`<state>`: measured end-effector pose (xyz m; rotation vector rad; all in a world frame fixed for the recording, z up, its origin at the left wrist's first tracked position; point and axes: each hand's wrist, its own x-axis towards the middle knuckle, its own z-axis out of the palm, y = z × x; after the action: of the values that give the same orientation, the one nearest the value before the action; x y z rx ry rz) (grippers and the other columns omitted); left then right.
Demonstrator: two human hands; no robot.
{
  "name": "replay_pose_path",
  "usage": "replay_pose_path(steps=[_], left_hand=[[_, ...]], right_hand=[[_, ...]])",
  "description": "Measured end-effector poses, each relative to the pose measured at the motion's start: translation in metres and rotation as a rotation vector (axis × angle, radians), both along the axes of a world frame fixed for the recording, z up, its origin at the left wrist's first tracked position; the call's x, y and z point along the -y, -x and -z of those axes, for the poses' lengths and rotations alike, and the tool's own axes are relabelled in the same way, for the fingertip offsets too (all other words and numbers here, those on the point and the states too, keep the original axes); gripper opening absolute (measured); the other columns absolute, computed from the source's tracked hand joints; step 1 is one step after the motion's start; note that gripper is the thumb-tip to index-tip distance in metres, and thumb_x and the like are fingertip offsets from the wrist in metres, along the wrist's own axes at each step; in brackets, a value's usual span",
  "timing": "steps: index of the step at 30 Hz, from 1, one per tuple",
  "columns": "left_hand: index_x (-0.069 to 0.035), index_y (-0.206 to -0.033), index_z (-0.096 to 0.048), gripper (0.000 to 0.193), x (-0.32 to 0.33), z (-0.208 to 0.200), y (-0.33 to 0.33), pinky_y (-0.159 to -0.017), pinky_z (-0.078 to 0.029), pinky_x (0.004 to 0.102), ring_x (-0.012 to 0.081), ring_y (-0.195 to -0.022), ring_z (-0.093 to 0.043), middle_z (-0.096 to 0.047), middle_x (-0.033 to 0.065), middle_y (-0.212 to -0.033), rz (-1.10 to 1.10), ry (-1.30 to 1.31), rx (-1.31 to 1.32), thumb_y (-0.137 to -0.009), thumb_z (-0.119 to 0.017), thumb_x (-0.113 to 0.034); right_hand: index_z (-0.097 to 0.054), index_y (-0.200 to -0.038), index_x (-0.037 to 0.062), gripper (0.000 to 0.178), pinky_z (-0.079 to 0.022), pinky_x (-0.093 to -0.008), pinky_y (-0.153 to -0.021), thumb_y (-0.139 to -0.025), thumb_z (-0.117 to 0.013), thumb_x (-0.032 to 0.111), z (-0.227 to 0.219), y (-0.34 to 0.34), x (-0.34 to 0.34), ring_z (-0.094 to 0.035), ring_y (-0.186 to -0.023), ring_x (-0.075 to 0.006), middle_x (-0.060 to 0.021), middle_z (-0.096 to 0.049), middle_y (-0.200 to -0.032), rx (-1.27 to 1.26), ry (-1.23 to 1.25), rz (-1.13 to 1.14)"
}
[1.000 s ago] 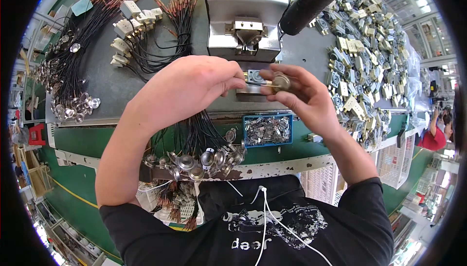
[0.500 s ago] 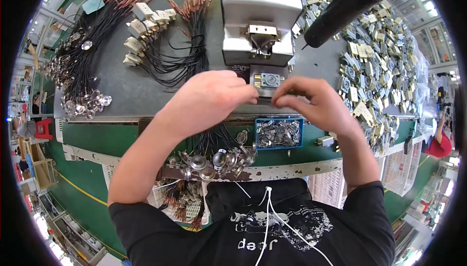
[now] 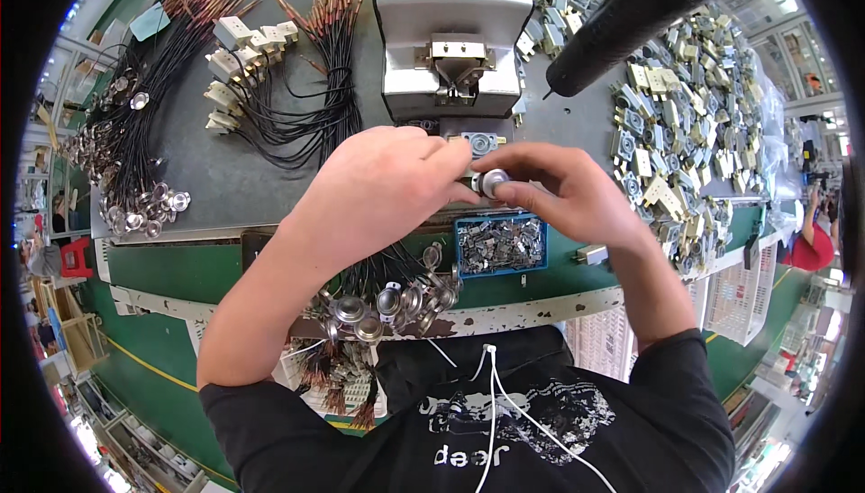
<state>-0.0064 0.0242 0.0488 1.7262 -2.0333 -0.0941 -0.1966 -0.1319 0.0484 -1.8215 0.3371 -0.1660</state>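
Observation:
A small round silver metal cup (image 3: 493,183) is between my two hands, just in front of the press. My right hand (image 3: 577,196) pinches it between thumb and bent fingers. From the other side my left hand (image 3: 383,178) closes on its left edge, the fingertips partly hidden behind the back of the hand. Just beyond the fingers, a grey rectangular block with a round opening (image 3: 480,143) lies on the metal base of a white bench press (image 3: 455,6). Black wires run under my left wrist to similar metal cups (image 3: 360,305) hanging at the table edge.
A blue tray (image 3: 462,271) of small metal pieces stands near the edge. Pale connectors and grey blocks (image 3: 671,132) are heaped at right. A dark tool (image 3: 604,42) overhangs the table. Wire bundles with copper ends (image 3: 333,20) and white connectors (image 3: 230,65) lie left.
The round metal cup now shows between my fingers, where it was not visible before. My hands have come closer together, and the view has shifted slightly to the right.

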Motion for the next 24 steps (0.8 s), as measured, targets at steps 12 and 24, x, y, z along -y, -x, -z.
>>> replay_pose_path(steps=[12, 24], left_hand=[[-0.012, -0.131, -0.067, 0.041, 0.001, -0.013, -0.01, -0.072, -0.053, 0.0402, 0.0268, -0.075, -0.067, -0.069, 0.0107, -0.083, -0.008, -0.108, -0.279, -0.091, -0.072, -0.012], [-0.015, -0.126, -0.066, 0.032, 0.032, 0.035, -0.016, -0.076, -0.055, 0.0416, 0.0326, -0.087, -0.071, -0.076, 0.0094, -0.093, -0.097, -0.306, -0.151, -0.096, -0.068, -0.027]], right_hand=[[-0.06, -0.139, 0.004, 0.034, -0.051, -0.0214, -0.078, -0.105, -0.059, 0.006, -0.025, 0.023, 0.023, -0.064, -0.089, -0.0088, -0.006, -0.071, -0.107, 0.404, 0.263, 0.392], [-0.047, -0.133, 0.0025, 0.053, -0.055, -0.0301, -0.08, -0.091, -0.078, 0.01, -0.066, -0.047, 0.046, -0.066, -0.09, -0.0163, -0.0103, -0.066, -0.114, 1.115, 0.546, 0.702]])
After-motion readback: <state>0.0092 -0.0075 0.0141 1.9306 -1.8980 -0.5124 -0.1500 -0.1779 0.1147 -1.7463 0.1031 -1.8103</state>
